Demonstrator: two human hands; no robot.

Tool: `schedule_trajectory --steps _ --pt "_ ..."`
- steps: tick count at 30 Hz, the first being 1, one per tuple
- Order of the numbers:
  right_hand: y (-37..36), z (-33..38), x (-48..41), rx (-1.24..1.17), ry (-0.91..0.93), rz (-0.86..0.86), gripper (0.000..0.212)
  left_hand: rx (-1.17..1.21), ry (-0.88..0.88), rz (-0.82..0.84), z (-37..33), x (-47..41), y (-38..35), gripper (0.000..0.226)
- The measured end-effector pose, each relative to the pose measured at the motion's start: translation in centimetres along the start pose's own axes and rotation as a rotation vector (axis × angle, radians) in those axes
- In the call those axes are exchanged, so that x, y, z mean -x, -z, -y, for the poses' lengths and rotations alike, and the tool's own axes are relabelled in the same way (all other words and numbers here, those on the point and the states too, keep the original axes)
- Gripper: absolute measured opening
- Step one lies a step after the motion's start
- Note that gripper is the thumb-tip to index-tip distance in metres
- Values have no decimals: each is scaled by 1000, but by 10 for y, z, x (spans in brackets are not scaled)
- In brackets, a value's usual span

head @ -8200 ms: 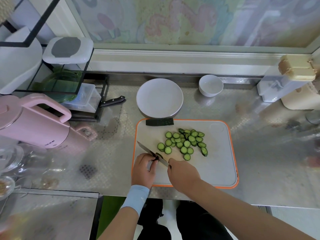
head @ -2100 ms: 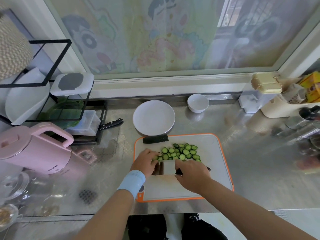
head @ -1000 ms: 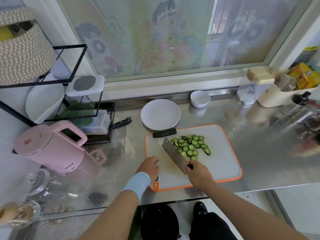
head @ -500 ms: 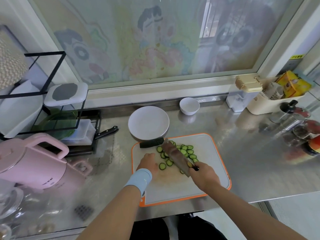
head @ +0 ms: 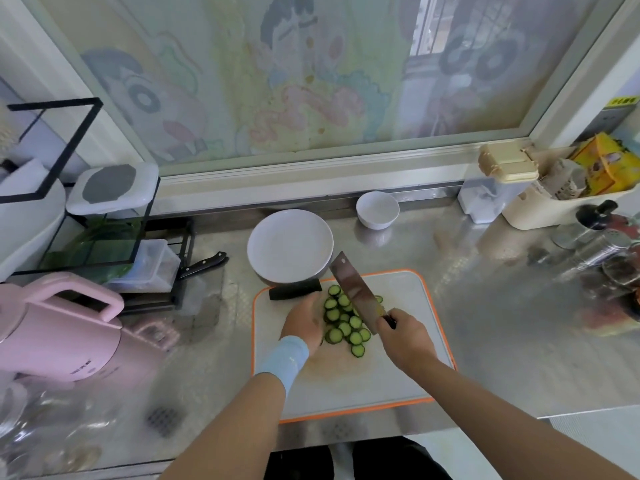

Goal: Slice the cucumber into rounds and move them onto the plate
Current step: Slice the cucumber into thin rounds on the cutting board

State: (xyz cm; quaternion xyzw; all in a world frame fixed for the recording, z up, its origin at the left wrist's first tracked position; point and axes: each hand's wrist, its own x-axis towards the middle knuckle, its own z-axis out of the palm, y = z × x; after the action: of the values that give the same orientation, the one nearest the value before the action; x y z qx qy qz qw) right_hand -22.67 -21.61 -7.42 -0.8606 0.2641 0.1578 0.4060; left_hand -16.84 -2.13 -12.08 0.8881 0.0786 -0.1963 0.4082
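Several green cucumber rounds [head: 343,323] lie in a loose pile on the orange-rimmed white cutting board [head: 408,358]. My right hand [head: 405,341] grips the handle of a cleaver [head: 356,292], whose blade slants over the right side of the pile toward the plate. My left hand [head: 304,322], with a light blue wristband, rests with fingers apart against the left side of the pile. An empty white plate [head: 290,245] sits just beyond the board. A dark strip [head: 294,289] lies at the board's far edge.
A small white bowl [head: 377,209] stands behind the plate to the right. A black-handled knife [head: 204,263] lies by a black wire rack [head: 104,237] at left. A pink kettle [head: 59,327] occupies the near left. Containers and jars [head: 554,209] crowd the right.
The slices were cut and gathered earlier. Over the last second the cleaver has tilted and come to the right side of the pile, and my left hand has moved up against its left side.
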Motion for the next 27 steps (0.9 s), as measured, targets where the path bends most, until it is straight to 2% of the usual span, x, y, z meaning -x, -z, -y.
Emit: schedule_trajectory --steps 2,4,5,7,10,15,20,27 --pt "-4 4 5 3 20 26 30 -55 135 -110 11 6 8 54" --pt "-11 7 12 -4 35 52 33 -219 215 -42 20 14 11 42" --pt "-16 9 15 3 39 63 34 -262 198 2 22 17 8 36" --pt "-24 9 21 26 48 82 33 -171 142 76 18 24 -1 34" --pt "-30 7 30 41 54 76 32 138 135 160 7 31 -10 30" --pt "-37 -3 41 152 75 88 29 203 229 -97 24 35 14 45" --pt "-67 -13 56 285 132 194 25 65 184 -149 40 49 31 49" --pt "-57 -27 49 297 148 123 18 -134 47 93 35 58 16 53"
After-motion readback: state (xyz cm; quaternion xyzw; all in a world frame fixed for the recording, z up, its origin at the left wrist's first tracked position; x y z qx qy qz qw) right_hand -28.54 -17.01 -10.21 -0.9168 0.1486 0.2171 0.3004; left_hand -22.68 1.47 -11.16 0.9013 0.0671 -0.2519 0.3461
